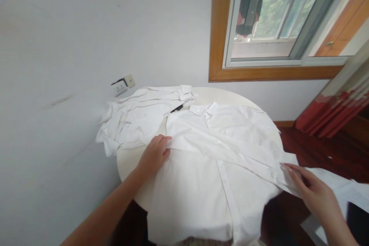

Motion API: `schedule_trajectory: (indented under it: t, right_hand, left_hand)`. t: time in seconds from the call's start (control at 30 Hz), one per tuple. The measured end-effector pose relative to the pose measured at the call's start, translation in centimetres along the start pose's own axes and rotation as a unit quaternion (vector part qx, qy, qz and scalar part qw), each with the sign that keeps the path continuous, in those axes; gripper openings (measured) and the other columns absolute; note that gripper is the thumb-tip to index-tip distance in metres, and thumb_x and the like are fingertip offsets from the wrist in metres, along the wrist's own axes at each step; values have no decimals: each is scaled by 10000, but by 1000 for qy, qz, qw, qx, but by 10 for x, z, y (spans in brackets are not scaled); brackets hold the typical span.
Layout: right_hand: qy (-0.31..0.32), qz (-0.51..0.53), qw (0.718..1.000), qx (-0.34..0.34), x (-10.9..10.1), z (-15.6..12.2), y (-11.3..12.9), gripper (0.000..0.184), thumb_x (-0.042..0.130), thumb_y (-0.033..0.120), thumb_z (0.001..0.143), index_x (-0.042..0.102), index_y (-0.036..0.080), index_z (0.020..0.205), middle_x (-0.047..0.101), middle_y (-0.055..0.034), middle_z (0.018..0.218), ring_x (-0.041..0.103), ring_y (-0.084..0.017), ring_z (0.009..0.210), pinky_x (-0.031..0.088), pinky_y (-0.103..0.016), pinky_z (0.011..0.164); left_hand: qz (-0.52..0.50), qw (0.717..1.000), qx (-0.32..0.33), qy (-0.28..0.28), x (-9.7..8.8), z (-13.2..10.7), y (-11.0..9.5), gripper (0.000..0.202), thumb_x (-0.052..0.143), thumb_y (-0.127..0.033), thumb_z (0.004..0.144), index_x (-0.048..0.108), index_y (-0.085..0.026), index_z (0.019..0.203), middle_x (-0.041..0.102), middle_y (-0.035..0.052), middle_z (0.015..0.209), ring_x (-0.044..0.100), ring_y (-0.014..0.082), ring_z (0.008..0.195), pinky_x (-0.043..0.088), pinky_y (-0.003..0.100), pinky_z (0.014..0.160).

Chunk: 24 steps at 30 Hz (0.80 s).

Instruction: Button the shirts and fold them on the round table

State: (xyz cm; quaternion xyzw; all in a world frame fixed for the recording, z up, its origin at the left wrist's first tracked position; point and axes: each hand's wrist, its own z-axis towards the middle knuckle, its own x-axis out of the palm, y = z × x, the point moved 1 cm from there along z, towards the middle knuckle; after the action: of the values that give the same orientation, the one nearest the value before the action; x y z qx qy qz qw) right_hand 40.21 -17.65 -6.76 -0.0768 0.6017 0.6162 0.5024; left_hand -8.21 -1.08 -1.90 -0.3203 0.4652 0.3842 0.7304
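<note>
A white button-up shirt (196,184) lies front up on a round table, its collar at the far side and its hem hanging over the near edge. One sleeve (230,146) crosses the chest from left to right. My left hand (155,153) rests at the shirt's left edge, fingertips closed on the cloth where the sleeve folds over. On the right, my right hand (309,188) pinches the cuff end of that sleeve, holding it out near the table's right edge. The thumb and fingers are closed on the fabric.
More white shirts (138,117) lie on the table (127,163) at the back left, against the wall. A dark striped item (177,108) sits between the garments. White papers or cloth (340,188) are at the right. A wall socket (119,87), window and red-white curtain (334,111) stand beyond.
</note>
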Motion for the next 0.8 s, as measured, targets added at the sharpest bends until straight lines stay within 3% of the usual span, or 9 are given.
schedule_trajectory:
  t: [0.1,0.23,0.33,0.47,0.57,0.8]
  right_hand:
    - [-28,-13,999,-14,0,-3,4,464,476,593,782,713,253,991,729,-51,950,673,-270,802,513,-346,644]
    - [-57,-4,998,-7,-1,-5,9,508,432,573,822,665,241,1129,714,-51,1011,663,-247,826,507,-338,687]
    - [-35,13,999,7,0,-4,9,552,433,563,821,620,218,1210,698,-63,1076,663,-244,867,512,-329,700]
    - [-2,15,1000,13,2,-3,6,554,466,546,784,658,192,1164,713,-83,1042,670,-264,902,524,-324,694]
    - [4,13,1000,0,1,-4,3,516,473,526,770,706,188,1083,723,-89,1020,674,-282,917,534,-347,729]
    - [26,15,999,29,0,-12,1,511,468,518,755,707,210,1085,707,-69,1083,649,-306,1006,507,-428,873]
  left_hand:
    - [20,999,-31,-15,-3,-1,-4,262,439,-130,797,544,-196,1028,573,84,980,558,245,961,467,390,896]
    - [25,996,-75,-38,-13,-1,-9,204,401,-170,833,519,-196,998,582,75,929,597,230,857,493,347,787]
    - [7,992,-119,-37,-17,-2,-8,225,384,-190,855,498,-183,1049,608,68,900,615,225,843,488,332,771]
    - [-41,986,-164,-5,-13,-5,-3,330,410,-135,813,489,-171,1131,625,59,907,621,203,837,485,308,770]
    - [-30,987,-157,24,-9,-8,-1,298,438,-122,790,525,-170,1071,621,57,895,607,198,829,480,310,780]
    - [169,981,-80,47,-8,-17,-13,193,410,-91,802,538,-148,935,591,96,879,557,245,864,469,350,747]
